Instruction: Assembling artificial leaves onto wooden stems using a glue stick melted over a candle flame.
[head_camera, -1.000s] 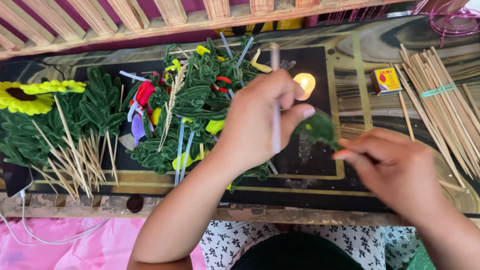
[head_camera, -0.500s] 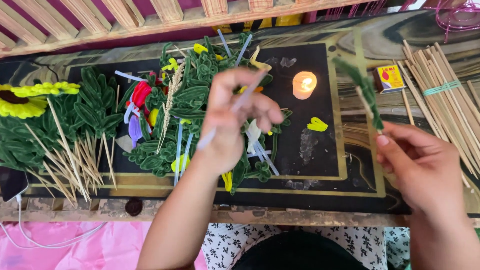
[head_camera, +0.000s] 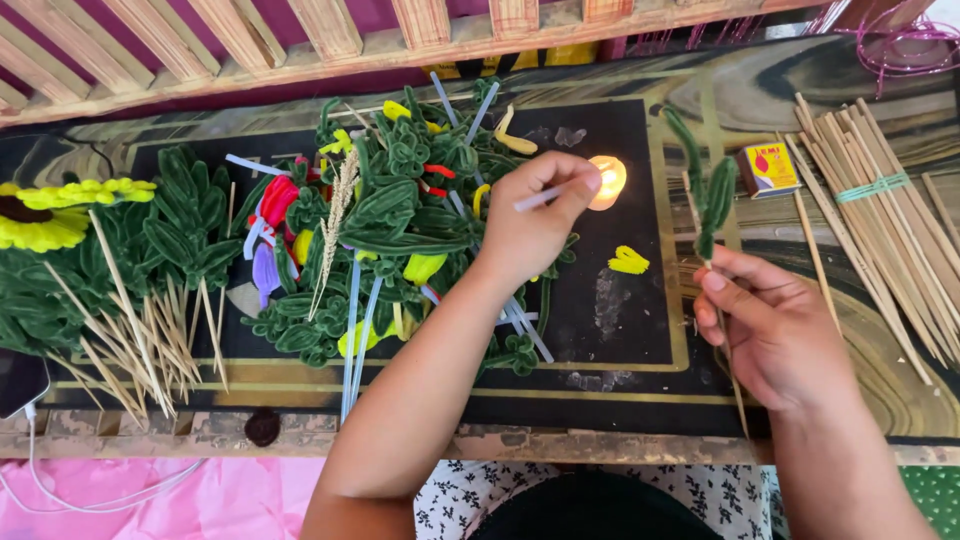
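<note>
Pinching white stick (head_camera: 537, 198), left hand (head_camera: 535, 215) beside candle flame (head_camera: 607, 180)

bright even daylight, soft shadows, sharp focus, candle (head_camera: 608, 180) glow

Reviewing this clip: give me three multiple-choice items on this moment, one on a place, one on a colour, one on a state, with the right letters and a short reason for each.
1. Where is the lit candle?
A. on the dark mat, just beyond the left hand
B. on the pink cloth
C. among the bundled sticks

2. What colour is the small box near the bundled sticks?
A. blue
B. yellow and red
C. white

3. What is the right hand doing?
A. resting flat and empty
B. holding a thin stick upright with a green fuzzy leaf at its top
C. covering the flame

Answers:
1 A: the flame glows on the mat beside the left hand, which pinches a pale stick.
2 B: its top is yellow with red.
3 B: its fingers close round the thin stick, with the green fuzzy leaf above them.
</note>
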